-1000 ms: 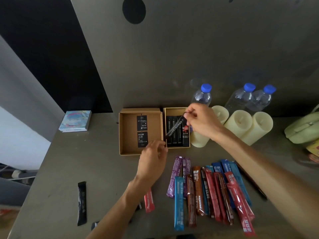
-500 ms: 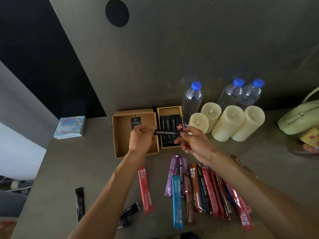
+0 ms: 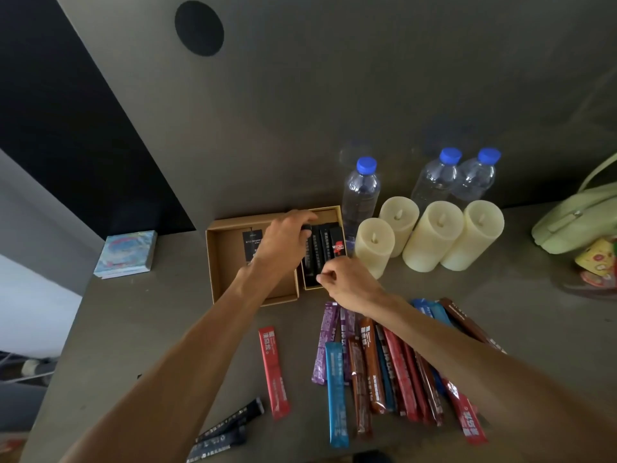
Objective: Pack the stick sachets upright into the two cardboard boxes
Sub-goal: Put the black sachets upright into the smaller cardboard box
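Observation:
Two open cardboard boxes stand side by side at the back: a wide box (image 3: 227, 262) with a black card inside, and a narrow box (image 3: 329, 211) holding several black sachets (image 3: 325, 248). My left hand (image 3: 283, 242) reaches across the wide box and grips the far end of one black sachet (image 3: 310, 259) at the narrow box's left side. My right hand (image 3: 347, 282) pinches that sachet's near end. Loose sachets lie on the table in front: a red one (image 3: 273, 372), a purple one (image 3: 325, 342), a blue one (image 3: 335, 392), and black ones (image 3: 230, 422).
Three water bottles (image 3: 360, 195) and several cream candles (image 3: 374, 245) stand right of the boxes. A pale green bag (image 3: 577, 218) sits at the far right. A small colourful booklet (image 3: 128, 252) lies near the table's left edge.
The black sachet, held crosswise between both hands above the boxes, has been turned lengthwise and lowered into the narrow box. Both hands moved with it.

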Action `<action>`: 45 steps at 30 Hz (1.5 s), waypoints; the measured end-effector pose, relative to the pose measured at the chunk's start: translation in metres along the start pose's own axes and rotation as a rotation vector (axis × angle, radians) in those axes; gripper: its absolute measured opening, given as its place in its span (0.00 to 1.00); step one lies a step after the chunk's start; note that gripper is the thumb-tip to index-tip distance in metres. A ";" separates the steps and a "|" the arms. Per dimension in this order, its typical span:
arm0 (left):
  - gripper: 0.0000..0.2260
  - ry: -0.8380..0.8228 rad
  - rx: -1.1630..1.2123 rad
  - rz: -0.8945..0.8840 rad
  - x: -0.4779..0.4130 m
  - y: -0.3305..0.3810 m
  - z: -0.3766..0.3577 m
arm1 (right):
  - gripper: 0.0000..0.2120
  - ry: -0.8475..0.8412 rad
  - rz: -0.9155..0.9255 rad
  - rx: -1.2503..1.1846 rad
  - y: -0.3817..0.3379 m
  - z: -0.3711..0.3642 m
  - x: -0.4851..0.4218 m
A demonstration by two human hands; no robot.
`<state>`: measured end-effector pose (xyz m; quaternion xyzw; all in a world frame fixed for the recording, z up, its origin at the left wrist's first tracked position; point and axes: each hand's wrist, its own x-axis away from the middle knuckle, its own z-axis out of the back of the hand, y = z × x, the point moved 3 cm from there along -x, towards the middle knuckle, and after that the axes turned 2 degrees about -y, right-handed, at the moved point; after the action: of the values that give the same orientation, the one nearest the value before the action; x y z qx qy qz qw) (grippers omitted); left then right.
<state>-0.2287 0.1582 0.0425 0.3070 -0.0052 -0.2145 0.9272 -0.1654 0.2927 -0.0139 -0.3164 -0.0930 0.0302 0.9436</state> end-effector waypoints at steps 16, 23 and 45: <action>0.13 0.006 -0.273 -0.057 0.003 -0.014 -0.006 | 0.15 -0.077 0.258 0.287 0.002 -0.003 0.014; 0.11 0.011 -0.322 -0.083 0.002 -0.017 -0.008 | 0.17 -0.081 0.265 0.319 0.002 -0.004 0.012; 0.06 -0.443 -0.086 0.482 0.269 -0.106 0.025 | 0.14 -0.578 0.538 0.326 -0.092 -0.113 0.095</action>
<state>-0.0296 -0.0403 -0.0308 0.2034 -0.2701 -0.0502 0.9398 -0.0499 0.1632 -0.0319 -0.1548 -0.2619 0.3769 0.8749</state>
